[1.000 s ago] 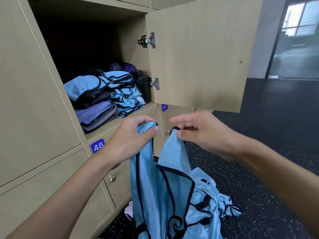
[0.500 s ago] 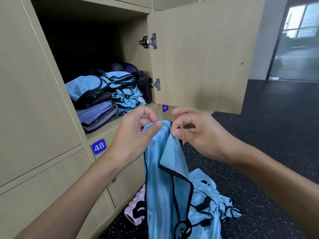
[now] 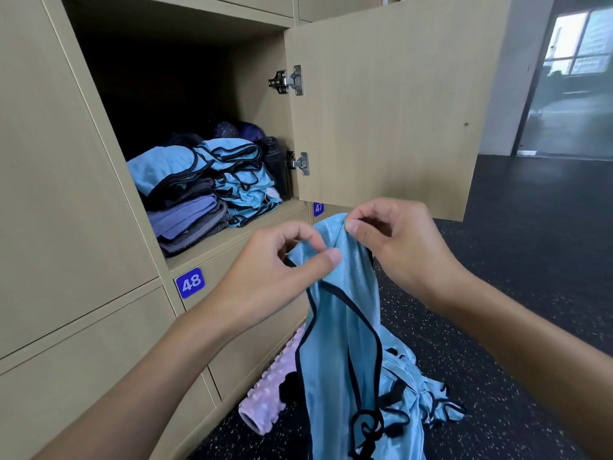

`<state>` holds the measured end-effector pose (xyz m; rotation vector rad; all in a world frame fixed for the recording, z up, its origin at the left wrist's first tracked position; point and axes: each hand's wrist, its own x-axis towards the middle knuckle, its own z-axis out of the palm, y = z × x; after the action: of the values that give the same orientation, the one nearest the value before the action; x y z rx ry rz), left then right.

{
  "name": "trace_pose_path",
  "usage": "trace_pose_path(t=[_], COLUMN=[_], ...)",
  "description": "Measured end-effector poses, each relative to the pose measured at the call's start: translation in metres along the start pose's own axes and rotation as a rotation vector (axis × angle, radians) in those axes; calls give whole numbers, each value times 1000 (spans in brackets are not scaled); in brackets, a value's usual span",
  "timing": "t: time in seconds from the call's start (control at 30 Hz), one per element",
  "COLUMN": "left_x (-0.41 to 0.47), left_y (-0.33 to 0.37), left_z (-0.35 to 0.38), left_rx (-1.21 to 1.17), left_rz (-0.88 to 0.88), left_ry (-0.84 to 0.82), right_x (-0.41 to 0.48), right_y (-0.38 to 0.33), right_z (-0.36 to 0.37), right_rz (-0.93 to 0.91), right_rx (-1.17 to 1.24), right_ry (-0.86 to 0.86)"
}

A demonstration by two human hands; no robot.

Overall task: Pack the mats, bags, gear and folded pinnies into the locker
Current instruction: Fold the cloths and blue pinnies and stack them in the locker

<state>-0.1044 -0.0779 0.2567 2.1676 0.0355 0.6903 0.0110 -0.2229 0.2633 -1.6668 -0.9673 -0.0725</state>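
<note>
Left hand (image 3: 270, 280) and right hand (image 3: 399, 249) in pinch grips on blue pinny (image 3: 345, 330), hem out of frame

Light-blue pinny (image 3: 345, 327) with black trim hangs at six o'clock, its top pinched by left hand (image 3: 275, 273) and right hand (image 3: 398, 247). Folded blue pinnies (image 3: 238, 174) sit stacked inside the open locker (image 3: 225, 240) at ten o'clock.

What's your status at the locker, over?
Left hand and right hand pinch blue pinny at top; it hangs unfolded. Locker open, folded pinnies inside. Pink roller, loose pinnies on floor.
</note>
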Motion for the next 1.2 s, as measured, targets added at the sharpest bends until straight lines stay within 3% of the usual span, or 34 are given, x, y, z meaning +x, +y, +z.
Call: trace_pose_path(t=[0.2,0.33,1.0,1.2], left_x=[-4,-4,6,0], left_y=[4,1,12,8], left_z=[10,13,-9,0], left_rx=[210,228,-205,-146], left_rz=[-60,-57,72,0], left_ry=[7,-9,306,109], right_x=[-1,-1,-1,-1], right_y=[0,0,-3,-5], right_z=[0,0,-4,-6], right_rz=[12,21,-7,-15], right_rx=[17,34,38,48], right_ry=[35,44,79,101])
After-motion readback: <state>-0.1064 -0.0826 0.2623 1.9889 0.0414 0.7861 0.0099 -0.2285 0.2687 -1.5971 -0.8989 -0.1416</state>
